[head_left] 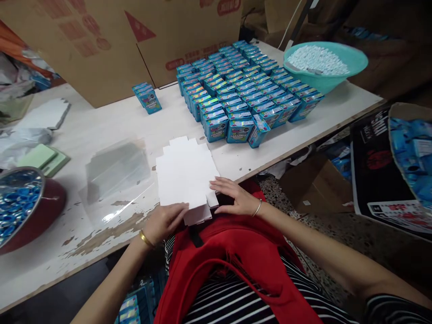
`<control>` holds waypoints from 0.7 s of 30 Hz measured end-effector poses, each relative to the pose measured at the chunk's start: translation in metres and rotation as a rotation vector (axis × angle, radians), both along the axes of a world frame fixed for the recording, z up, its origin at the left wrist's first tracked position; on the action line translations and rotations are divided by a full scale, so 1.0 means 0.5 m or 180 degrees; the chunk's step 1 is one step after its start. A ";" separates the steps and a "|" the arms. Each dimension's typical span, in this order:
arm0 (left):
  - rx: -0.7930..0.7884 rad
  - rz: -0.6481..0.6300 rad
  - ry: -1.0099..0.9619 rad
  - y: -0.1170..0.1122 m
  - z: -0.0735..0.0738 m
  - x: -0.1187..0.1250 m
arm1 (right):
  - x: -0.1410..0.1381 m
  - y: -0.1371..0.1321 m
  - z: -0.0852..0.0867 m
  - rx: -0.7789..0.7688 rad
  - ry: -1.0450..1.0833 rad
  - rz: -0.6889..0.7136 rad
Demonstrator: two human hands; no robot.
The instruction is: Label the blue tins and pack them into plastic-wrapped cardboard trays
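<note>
A stack of white die-cut cardboard sheets [185, 171] with notched edges lies at the table's front edge, close to my body. My left hand [165, 220] is closed on the near left edge of the top sheet, its fingertips partly hidden. Against the right side of the stack rests my right hand [238, 196], fingers stretched and thumb apart, touching the edge beside a small flap. Left of the sheets, clear plastic film [116, 168] is spread on the table.
Rows of blue candy boxes [239, 90] stand at the back right, with a few boxes [147, 98] apart. Behind is a large carton [111, 40]. A turquoise basin [324, 81] holds white pieces; a red bowl [50, 202] holds blue-wrapped items. Green blocks [56, 164] lie left.
</note>
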State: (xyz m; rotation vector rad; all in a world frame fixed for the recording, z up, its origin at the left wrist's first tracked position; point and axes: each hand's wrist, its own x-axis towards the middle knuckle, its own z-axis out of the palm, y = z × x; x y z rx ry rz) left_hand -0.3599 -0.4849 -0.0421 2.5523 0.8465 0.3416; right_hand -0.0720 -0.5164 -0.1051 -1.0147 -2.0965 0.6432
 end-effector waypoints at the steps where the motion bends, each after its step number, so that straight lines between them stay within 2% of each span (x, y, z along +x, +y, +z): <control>1: -0.0133 0.0172 -0.0068 0.004 0.009 0.004 | -0.003 -0.007 0.007 0.0049 -0.0130 -0.0039; 3: -0.0444 0.0429 -0.0237 0.013 0.028 0.014 | -0.006 -0.018 0.017 0.0119 -0.0288 -0.0195; 6: -0.0990 0.0474 -0.0457 0.025 0.046 0.033 | 0.001 -0.023 0.016 0.0222 -0.0322 -0.0305; 10: -0.1435 0.0378 -0.0361 0.022 0.033 0.048 | 0.024 -0.012 -0.011 0.0232 -0.0049 0.0020; 12: -0.1236 0.0210 -0.0260 0.008 0.019 0.043 | 0.027 -0.005 -0.020 0.0125 0.0224 0.0010; 16: -0.0051 -0.0199 0.0114 -0.034 -0.007 0.003 | 0.009 0.006 -0.013 -0.0325 0.0714 -0.0447; 19: 0.0550 -0.0033 0.0279 -0.059 -0.029 -0.028 | -0.006 0.011 -0.004 -0.0694 0.0933 -0.0795; 21: 0.0595 0.0192 0.0094 -0.069 -0.044 -0.036 | -0.011 0.011 0.000 -0.0774 0.0908 -0.0864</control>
